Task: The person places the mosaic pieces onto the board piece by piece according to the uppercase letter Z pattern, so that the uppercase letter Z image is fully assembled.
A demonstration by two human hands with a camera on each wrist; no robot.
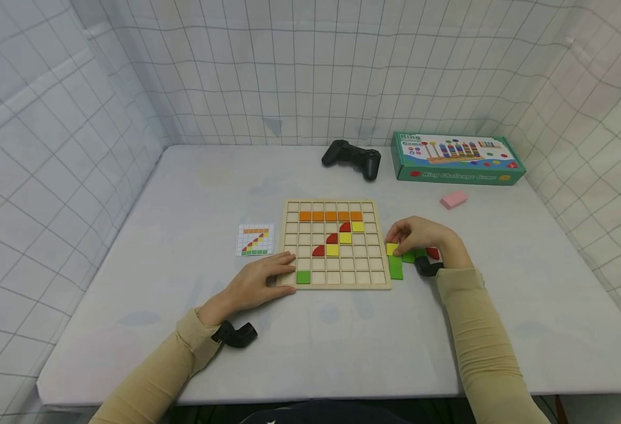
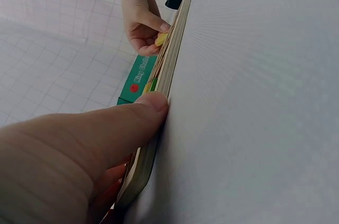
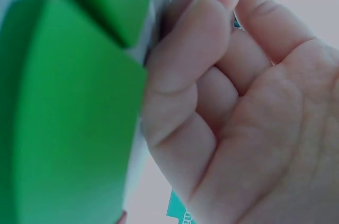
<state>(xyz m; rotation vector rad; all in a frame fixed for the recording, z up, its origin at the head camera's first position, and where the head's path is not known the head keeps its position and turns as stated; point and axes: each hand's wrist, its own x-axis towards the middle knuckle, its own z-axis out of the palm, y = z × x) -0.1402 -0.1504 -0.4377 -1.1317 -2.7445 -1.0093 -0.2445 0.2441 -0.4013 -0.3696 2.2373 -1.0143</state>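
A wooden grid board [image 1: 363, 265] lies on the table, bearing an orange row, red quarter-rounds with yellow squares beside them on a slant, and one green square [image 1: 303, 277] at lower left. My left hand [image 1: 259, 280] rests on the board's left edge, fingers fairly straight; the thumb [image 2: 143, 110] touches the board's side. Just right of the board, my right hand [image 1: 418, 233] pinches a yellow square tile [image 1: 391, 249] between thumb and fingers. Green tiles [image 1: 395, 268] lie beneath and beside it, with a red piece [image 1: 433, 253] near the wrist. Close up, green tiles [image 3: 79, 113] hide the fingertips' hold.
A pattern card [image 1: 255, 240] lies left of the board. Behind are a black game controller [image 1: 351, 158] and a green Ring Challenge Game box [image 1: 458, 159]. A pink block [image 1: 453, 199] sits in front of the box. Grid-patterned cloth walls surround the table.
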